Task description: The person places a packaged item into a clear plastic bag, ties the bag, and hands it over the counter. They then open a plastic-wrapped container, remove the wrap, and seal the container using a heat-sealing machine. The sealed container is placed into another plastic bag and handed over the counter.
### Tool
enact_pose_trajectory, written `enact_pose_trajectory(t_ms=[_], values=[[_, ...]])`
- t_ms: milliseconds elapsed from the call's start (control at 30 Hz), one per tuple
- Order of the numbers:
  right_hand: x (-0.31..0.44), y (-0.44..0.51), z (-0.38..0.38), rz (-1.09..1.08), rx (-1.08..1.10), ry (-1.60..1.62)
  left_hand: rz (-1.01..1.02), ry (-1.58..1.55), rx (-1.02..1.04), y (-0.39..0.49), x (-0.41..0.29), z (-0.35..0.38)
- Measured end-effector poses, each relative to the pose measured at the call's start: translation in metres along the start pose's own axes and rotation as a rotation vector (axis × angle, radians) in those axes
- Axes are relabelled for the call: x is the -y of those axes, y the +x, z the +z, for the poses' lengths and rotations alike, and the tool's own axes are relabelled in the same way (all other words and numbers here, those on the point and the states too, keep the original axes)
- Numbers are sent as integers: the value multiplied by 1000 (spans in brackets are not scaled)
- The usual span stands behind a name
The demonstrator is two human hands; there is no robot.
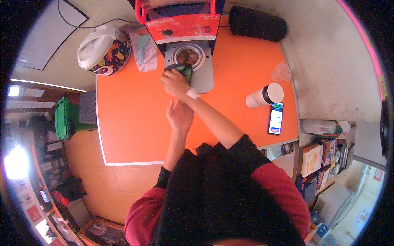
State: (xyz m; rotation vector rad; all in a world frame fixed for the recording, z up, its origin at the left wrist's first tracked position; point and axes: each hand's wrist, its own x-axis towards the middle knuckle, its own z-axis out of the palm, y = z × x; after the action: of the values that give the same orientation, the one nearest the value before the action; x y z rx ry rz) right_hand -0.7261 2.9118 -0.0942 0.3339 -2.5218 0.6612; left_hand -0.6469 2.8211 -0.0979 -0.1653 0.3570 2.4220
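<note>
A red cup-sealing machine (pixel 184 27) stands at the table's far edge. In its metal ring sits a round, clear-rimmed cup (pixel 188 57) with brown contents. My right hand (pixel 177 82), with a white band at the wrist, grips a small dark-and-green container (pixel 184 71) tilted at the cup's near left rim. Something dark lies between container and cup; whether it is being poured is unclear. My left hand (pixel 181 115) is below my right wrist, thumb apart, with nothing visible in it; its fingertips are partly hidden.
On the orange table (pixel 132 123), a patterned rice cooker (pixel 112 53) and a pale green scoop (pixel 142 46) on paper are at left. A black cylinder (pixel 258 24), clear plastic cups (pixel 281 72), a pale tumbler (pixel 258 97) and a lit phone (pixel 275 119) are at right.
</note>
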Motion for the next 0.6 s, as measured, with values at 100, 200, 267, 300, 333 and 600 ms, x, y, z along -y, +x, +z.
enact_pose_trajectory(t_ms=[100,200,267,300,333,600], values=[[-7,-59,-31,164,-35,36,-25,21,1,2,-2,5],[-20,-110,-61,301,-95,-7,-25,31,-4,5,0,9],[-30,-125,-82,391,-132,-76,-1,81,3,8,3,13],[-35,-128,-92,531,-145,-82,15,86,1,10,4,15],[-36,-132,-100,584,-188,-95,25,86,17,11,5,16],[-38,-180,-118,894,225,-320,-13,36,-30,12,7,22]])
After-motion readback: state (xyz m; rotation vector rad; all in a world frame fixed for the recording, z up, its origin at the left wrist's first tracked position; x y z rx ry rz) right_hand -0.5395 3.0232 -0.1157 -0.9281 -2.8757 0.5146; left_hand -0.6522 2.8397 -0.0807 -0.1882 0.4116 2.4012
